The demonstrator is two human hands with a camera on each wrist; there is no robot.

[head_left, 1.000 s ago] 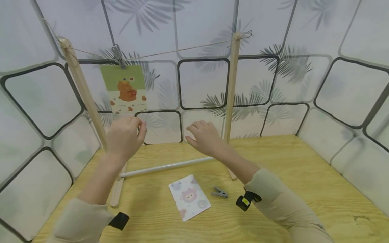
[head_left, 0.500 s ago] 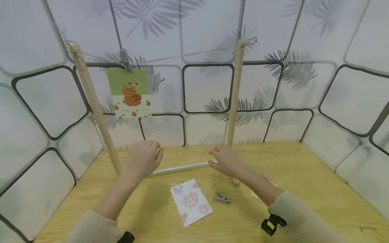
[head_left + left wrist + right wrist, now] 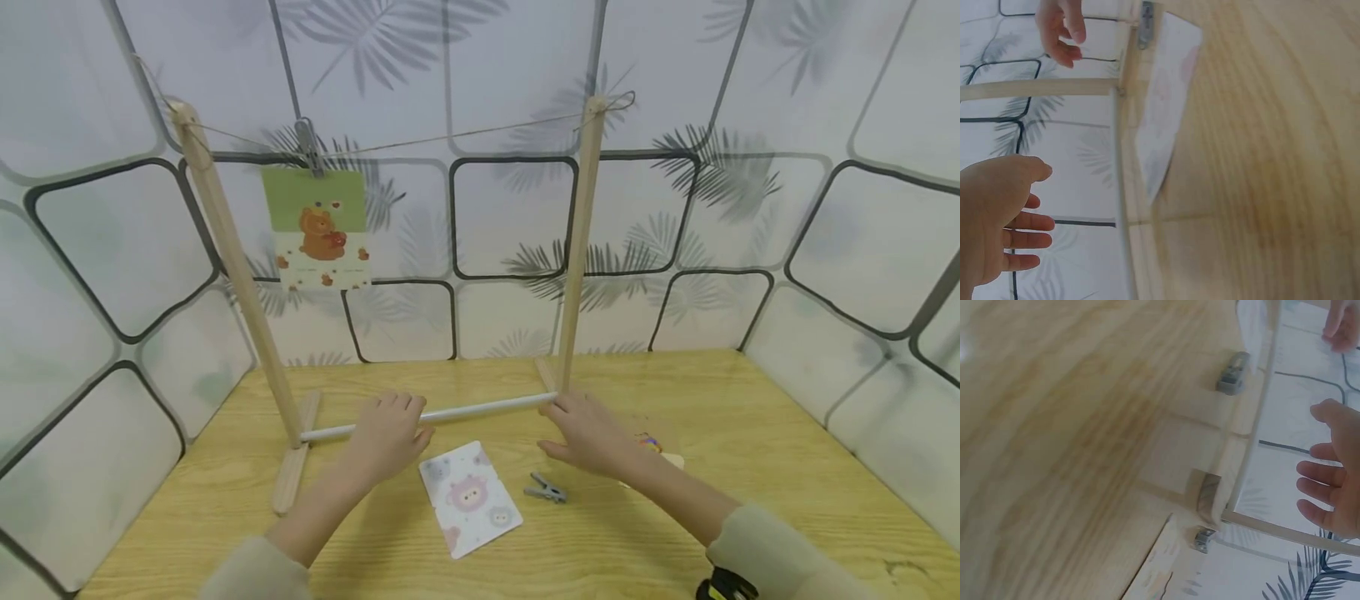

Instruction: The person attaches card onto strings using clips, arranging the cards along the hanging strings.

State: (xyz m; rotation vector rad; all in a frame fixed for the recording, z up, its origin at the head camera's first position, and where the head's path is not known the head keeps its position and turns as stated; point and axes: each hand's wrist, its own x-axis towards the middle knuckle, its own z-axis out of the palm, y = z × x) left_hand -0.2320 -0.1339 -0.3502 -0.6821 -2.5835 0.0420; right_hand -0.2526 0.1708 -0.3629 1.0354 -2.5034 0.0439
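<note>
Both hands hover above the table with nothing in them. My left hand (image 3: 390, 437) overlaps the white rod in the head view, left of a white card with pink animal faces (image 3: 471, 498); its fingers are loosely extended in the left wrist view. My right hand (image 3: 588, 433) is beside the right post, its fingers relaxed and apart in the right wrist view. A grey clothespin (image 3: 546, 489) lies between the card and that hand. Behind, a green and cream bear card (image 3: 318, 229) hangs from a string (image 3: 465, 133) by a grey clothespin (image 3: 307, 146).
Two wooden posts (image 3: 232, 258) hold up the string, and a white rod (image 3: 480, 408) joins them low down. Partly hidden by my right forearm lies another card (image 3: 672, 460). In the right wrist view, a second clip (image 3: 1205, 539) is near that card. A patterned curtain surrounds the table.
Both hands have come down from in front of the hanging card to near the rod, moving rightward in the view. The cards and clothespins stay where they were; the view has shifted slightly.
</note>
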